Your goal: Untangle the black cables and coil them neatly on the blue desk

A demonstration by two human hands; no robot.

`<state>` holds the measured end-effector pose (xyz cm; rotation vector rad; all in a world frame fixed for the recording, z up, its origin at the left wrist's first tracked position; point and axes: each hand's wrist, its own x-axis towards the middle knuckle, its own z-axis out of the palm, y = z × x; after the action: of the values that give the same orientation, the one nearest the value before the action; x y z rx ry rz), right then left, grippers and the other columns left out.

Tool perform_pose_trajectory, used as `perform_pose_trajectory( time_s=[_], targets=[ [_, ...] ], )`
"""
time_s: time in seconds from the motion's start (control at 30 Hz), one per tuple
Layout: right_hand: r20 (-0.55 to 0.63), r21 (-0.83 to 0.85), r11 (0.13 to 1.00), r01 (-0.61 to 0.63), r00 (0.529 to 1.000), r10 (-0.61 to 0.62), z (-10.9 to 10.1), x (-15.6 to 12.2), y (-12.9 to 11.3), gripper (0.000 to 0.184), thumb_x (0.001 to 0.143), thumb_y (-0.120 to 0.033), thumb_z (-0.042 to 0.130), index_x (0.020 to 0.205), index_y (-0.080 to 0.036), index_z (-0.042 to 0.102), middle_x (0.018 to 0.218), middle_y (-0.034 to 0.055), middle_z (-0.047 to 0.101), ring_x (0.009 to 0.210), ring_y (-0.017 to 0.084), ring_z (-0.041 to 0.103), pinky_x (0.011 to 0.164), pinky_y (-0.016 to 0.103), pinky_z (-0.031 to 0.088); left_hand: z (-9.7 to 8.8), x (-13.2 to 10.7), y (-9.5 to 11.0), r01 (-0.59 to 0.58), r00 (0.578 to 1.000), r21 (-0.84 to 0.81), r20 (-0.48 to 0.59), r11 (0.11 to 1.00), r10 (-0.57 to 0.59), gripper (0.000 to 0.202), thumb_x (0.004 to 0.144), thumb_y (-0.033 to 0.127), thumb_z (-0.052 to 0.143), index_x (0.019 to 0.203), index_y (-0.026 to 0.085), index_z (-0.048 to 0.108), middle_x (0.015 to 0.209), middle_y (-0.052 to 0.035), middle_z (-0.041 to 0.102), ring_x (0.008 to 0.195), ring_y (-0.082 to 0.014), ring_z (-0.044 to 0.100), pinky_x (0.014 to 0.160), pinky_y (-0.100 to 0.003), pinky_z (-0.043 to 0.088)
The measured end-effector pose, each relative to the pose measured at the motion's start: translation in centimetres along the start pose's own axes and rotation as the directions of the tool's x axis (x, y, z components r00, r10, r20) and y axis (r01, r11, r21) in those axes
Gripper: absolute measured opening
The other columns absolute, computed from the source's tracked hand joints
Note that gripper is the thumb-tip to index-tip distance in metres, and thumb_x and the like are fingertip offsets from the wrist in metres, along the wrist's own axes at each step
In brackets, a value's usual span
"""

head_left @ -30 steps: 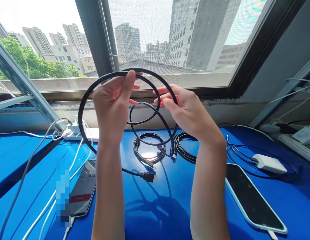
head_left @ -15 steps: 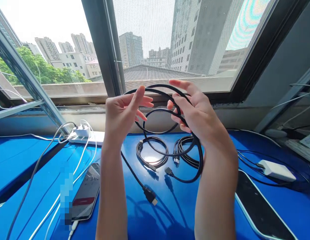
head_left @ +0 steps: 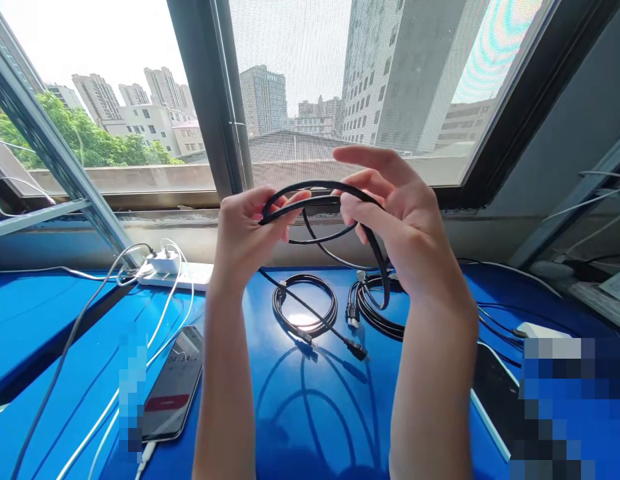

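Observation:
Both my hands hold a black HDMI cable (head_left: 317,185) in loose loops above the blue tabletop. My left hand (head_left: 247,233) is closed on the left side of the loops, thumb against fingers. On the right, my right hand (head_left: 403,213) pinches the loops between thumb and fingers, with its index finger stretched out above them. From the left hand one end of the cable slants down to a black plug (head_left: 357,349) hanging over the table. I cannot make out the other end. Beneath lie a coiled black cable (head_left: 334,308) and a second, thicker coiled cable (head_left: 377,323) with its plugs showing.
A phone (head_left: 173,390) with a white charging lead lies at left, near a white power strip (head_left: 197,275) with adapters and trailing wires. Another phone (head_left: 495,387) and a white adapter (head_left: 545,329) are at right, partly blurred. Window and metal shelf posts stand behind.
My left hand, open half a second ago, has closed on the cable. The loops have become smaller. One plug has swung right and up; the other has gone out of sight.

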<state>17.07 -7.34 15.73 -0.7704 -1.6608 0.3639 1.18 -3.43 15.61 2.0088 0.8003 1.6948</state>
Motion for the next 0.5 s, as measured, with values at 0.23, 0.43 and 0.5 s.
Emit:
perform_pose_trajectory(
  time_s=[0.23, 0.43, 0.5],
  targets=[
    [0.180, 0.165, 0.892, -0.421, 0.902, 0.392, 0.5, 0.2, -0.3, 0.042, 0.085, -0.050, 0.045, 0.114, -0.023, 0.061, 0.107, 0.0064, 0.064, 0.089, 0.019, 0.063, 0.076, 0.033, 0.051, -0.6, 0.9, -1.6, -0.104, 0.902, -0.022, -0.424, 0.994, 0.084, 0.035, 0.060, 0.015, 0.062, 0.032, 0.020, 0.041, 0.029, 0.0095, 0.028, 0.030, -0.0028, 0.024, 0.032, -0.022, 0.015],
    [0.413, -0.167, 0.838, -0.520, 0.735, 0.538, 2.0, 0.3, 0.3, 0.053, 0.085, -0.061, 0.044, 0.083, -0.016, 0.071, 0.084, 0.0076, 0.068, 0.080, 0.018, 0.062, 0.073, 0.031, 0.046, 0.4, 1.1, -1.5, -0.164, 0.814, -0.004, -0.565, 0.986, 0.133, 0.042, 0.067, 0.002, 0.054, 0.033, 0.021, 0.037, 0.031, 0.0100, 0.027, 0.031, -0.0031, 0.021, 0.035, -0.024, 0.018],
    [0.511, -0.214, 0.824, -0.525, 0.658, 0.553, 2.0, 0.3, 0.2, 0.045, 0.081, -0.056, 0.056, 0.100, -0.016, 0.067, 0.079, 0.0053, 0.068, 0.074, 0.016, 0.062, 0.065, 0.028, 0.045, 1.0, 0.7, -1.2, -0.174, 0.802, -0.043, -0.586, 0.984, 0.116, 0.044, 0.071, 0.003, 0.053, 0.036, 0.021, 0.035, 0.033, 0.0090, 0.026, 0.033, -0.0047, 0.022, 0.036, -0.025, 0.018]
  ],
)
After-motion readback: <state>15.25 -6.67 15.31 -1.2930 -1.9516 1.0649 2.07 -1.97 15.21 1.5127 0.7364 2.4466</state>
